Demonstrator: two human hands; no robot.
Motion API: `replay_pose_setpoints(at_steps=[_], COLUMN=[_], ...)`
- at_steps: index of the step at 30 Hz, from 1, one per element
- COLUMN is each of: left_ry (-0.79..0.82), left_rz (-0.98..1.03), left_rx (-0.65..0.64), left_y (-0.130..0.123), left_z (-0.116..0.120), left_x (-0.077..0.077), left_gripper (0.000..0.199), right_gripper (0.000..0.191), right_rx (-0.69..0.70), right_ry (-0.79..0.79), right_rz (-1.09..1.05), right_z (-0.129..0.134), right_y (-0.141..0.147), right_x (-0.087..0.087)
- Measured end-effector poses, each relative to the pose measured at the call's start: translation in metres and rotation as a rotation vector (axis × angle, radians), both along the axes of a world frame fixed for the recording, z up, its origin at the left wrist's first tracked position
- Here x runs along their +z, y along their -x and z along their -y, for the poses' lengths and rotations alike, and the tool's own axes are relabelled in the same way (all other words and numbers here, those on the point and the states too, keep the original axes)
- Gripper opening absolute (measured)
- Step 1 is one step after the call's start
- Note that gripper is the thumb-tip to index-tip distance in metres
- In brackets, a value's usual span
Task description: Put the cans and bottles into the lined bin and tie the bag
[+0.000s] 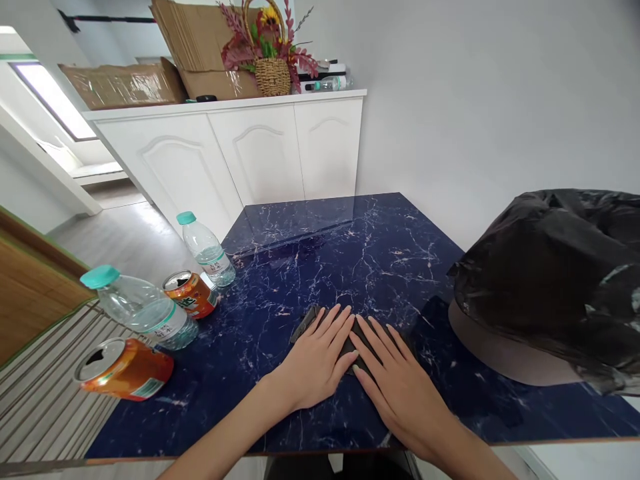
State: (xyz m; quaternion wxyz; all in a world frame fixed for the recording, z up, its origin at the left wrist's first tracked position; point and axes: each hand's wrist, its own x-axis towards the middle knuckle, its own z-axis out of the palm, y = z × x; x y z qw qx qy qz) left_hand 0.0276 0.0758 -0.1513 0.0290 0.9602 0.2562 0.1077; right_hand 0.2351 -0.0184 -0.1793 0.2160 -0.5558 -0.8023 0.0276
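Note:
Both hands lie flat, side by side, on a thin black folded sheet point(306, 324) that looks like a plastic bag, on the blue marble-patterned table point(320, 267). My left hand point(320, 363) has its fingers stretched forward over the sheet's left part. Over the right part, my right hand point(393, 377) rests with its fingers slightly spread. The two thumbs come close to each other near the middle. Most of the sheet is hidden beneath the palms and fingers.
At the table's left edge stand two orange cans, a near can point(127, 369) and a far can point(193, 293), and two water bottles, a near bottle point(155, 317) and a far bottle point(210, 257). A bin with a black liner point(545, 280) stands at right. White cabinets point(260, 157) carry cardboard boxes and a flower basket point(273, 75).

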Motion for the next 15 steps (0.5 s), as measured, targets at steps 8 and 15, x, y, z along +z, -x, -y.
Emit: replay_pose_setpoints(at_steps=[8, 15], left_ry=[-0.023, -0.007], left_rz=[-0.037, -0.153], left_rx=[0.003, -0.222], left_y=[0.007, 0.032], left_z=[0.014, 0.049], left_x=[0.021, 0.051], left_gripper=[0.055, 0.044], right_gripper=[0.059, 0.055], right_rx=[0.051, -0.138], right_ry=[0.070, 0.123], right_rz=[-0.183, -0.430], right_z=[0.004, 0.035], right_y=[-0.019, -0.071], right_x=[0.008, 0.005])
